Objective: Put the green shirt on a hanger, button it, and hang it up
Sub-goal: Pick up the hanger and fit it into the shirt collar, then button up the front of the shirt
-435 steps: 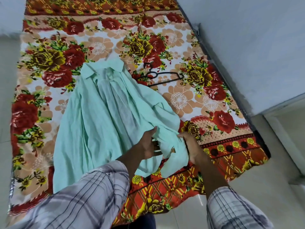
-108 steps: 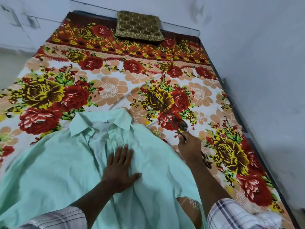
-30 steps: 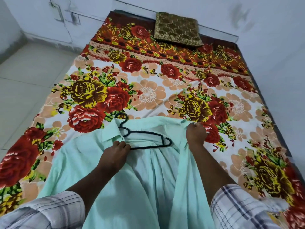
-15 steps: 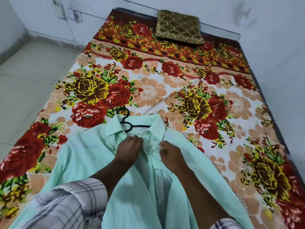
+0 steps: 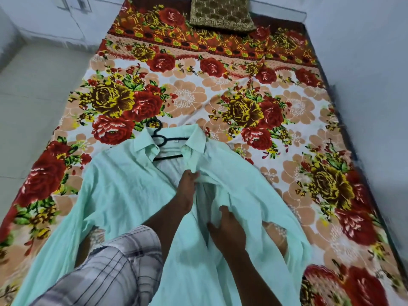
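The green shirt (image 5: 123, 195) lies spread flat on its back across the flowered bedsheet (image 5: 254, 89), collar pointing away from the person and the front open down the middle. Inside the collar sits a black hanger (image 5: 164, 143); its hook pokes out past the neck onto the sheet, and its lower bar shows across the open neck, just beyond the fingertips of the left hand.

The left hand (image 5: 186, 191) reaches forward along the shirt's opening. Its fingers are closed in a narrow pinch on the edge of the shirt's right-side front panel, a short way below the collar. A plaid sleeve (image 5: 114, 270) covers the upper part of that arm.

The right hand (image 5: 227, 230) sits nearer the person and a little to the right of the left hand. Its fingers curl over a bunched fold of the same front panel lower down, gripping the cloth loosely. The gap between the two hands shows the shirt's inner lining, so the front is unbuttoned there.

One shirt sleeve trails off to the left of the left hand, and the other runs down beside the right wrist. Well beyond both hands, at the far end of the bed, lies a dark gold patterned cushion (image 5: 220, 14). Pale floor tiles (image 5: 33, 96) lie to the left of the bed.
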